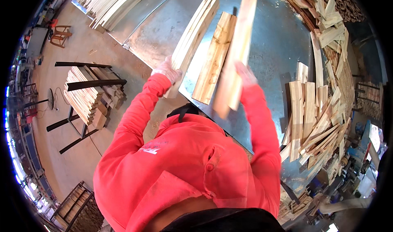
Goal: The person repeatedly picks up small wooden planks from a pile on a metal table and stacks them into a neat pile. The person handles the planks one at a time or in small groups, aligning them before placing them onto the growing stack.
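Observation:
My left hand [167, 71], in a thin clear glove, is closed round the near end of a small stack of pale wooden strips [192, 37]. My right hand [245, 73], gloved too and blurred by motion, grips the right side of some long wooden boards [239, 47]. Those boards are smeared and seem lifted, their near ends past the edge of the metal table [272, 51]. Between the two held lots lies a single knotty wooden board [215, 58], touched by neither hand.
A large row of long strips [116, 2] lies at the far left. Loose offcuts [315, 117] are heaped along the table's right side. On the floor to the left, a black metal rack [96, 84] holds stacked boards. An orange stool [60, 36] stands behind it.

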Motion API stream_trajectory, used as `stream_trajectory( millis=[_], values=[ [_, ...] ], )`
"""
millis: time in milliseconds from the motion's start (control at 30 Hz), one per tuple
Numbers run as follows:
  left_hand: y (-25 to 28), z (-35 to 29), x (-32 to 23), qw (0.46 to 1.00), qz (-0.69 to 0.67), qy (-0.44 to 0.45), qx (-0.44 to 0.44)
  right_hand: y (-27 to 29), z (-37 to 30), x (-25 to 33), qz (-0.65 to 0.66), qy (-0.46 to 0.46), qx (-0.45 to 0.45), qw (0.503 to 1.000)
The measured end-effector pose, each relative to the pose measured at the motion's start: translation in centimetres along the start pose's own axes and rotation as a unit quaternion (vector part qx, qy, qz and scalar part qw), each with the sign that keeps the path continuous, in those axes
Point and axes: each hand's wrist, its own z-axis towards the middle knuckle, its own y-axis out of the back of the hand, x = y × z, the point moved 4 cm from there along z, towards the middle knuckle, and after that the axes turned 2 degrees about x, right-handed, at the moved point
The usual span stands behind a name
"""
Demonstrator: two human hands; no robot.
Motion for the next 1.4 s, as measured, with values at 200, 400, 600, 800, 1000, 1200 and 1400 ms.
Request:
stream_trajectory(
  millis=[200, 400, 600, 800, 1000, 1200, 1400],
  values=[
    [2.4, -0.4, 1.9, 0.997, -0.036, -0.056, 0.028, -15.3, 6.3, -9.5, -0.563, -0.093, -0.026, 0.821],
    [-0.4, -2.6, -0.7, 0.983, 0.179, 0.023, -0.043, -12.1, 0.2, -10.3, -0.496, -0.218, 0.131, 0.830],
    [0.3, 1.1, 2.7, 0.784, -0.573, -0.098, 0.220, -9.7, -2.0, -12.1, -0.171, -0.163, 0.004, 0.972],
    [-2.8, 4.2, 3.1, 0.579, -0.803, -0.004, 0.141, -17.4, -0.1, -10.0, -0.125, 0.009, 0.080, 0.989],
    [2.5, 5.8, 4.0, 0.971, -0.234, 0.032, -0.028, -16.6, 3.4, -12.5, -0.537, 0.039, 0.017, 0.842],
    [7.0, 7.9, -2.2, 0.981, 0.092, 0.017, -0.169, -17.9, 8.7, -16.0, -0.496, 0.015, 0.150, 0.855],
    [19.1, 13.0, 2.4, 0.987, 0.128, 0.004, -0.092, -20.5, 8.7, -8.0, -0.718, 0.180, -0.166, 0.652]
  ],
)
